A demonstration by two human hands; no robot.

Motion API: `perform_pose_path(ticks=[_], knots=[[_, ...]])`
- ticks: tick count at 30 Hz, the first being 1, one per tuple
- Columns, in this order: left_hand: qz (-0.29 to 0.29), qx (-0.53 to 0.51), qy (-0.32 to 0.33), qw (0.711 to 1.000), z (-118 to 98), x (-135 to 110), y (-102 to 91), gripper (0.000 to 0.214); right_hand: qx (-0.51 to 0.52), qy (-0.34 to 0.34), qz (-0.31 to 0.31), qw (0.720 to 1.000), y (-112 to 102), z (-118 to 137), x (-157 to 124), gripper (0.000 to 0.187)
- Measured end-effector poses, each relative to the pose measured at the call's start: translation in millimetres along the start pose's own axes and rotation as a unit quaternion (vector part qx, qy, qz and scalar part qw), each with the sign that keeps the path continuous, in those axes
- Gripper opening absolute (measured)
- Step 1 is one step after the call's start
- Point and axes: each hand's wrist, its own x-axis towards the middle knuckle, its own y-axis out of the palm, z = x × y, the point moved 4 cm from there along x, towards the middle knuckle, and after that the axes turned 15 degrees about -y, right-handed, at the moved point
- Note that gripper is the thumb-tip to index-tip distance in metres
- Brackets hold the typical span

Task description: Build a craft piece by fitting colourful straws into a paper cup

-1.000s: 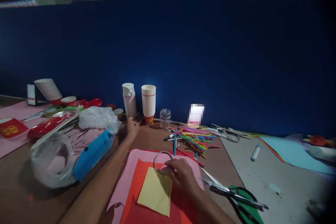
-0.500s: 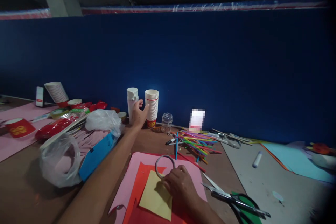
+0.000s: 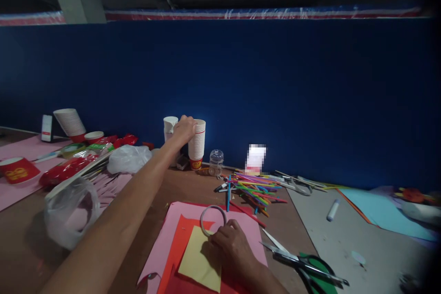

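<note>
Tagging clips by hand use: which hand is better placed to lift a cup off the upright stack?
Likely the left hand: it is at the top of the cup stack, while the right hand holds a grey ring over papers.

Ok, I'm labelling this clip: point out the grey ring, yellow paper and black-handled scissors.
Grey ring [image 3: 201, 221]: head view, left side.
Yellow paper [image 3: 197, 257]: head view, middle.
Black-handled scissors [image 3: 291, 259]: head view, pivot area.

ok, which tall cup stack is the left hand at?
The upright stack beside the clear container; the left hand is at its top. The other tall stack leans, farther left, beside a phone.
</note>
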Motion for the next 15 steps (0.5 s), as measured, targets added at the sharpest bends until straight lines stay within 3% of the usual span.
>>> perform_pose_path(ticks=[4, 9, 15], knots=[[0.037, 0.076, 0.048, 0.995, -3, -2, -3.3, 0.02, 0.003, 0.022, -0.018, 1.0, 3, -3, -2, 0.023], [0.053, 0.131, 0.075, 0.987, -6, -4, -7.4, 0.017, -0.01, 0.023, 0.008, 1.0, -7, -17, 8, 0.025], [0.087, 0.154, 0.106, 0.978, -1, 7, -8.7, 0.016, -0.016, 0.071, -0.032, 0.997, -45, -55, 65, 0.019]])
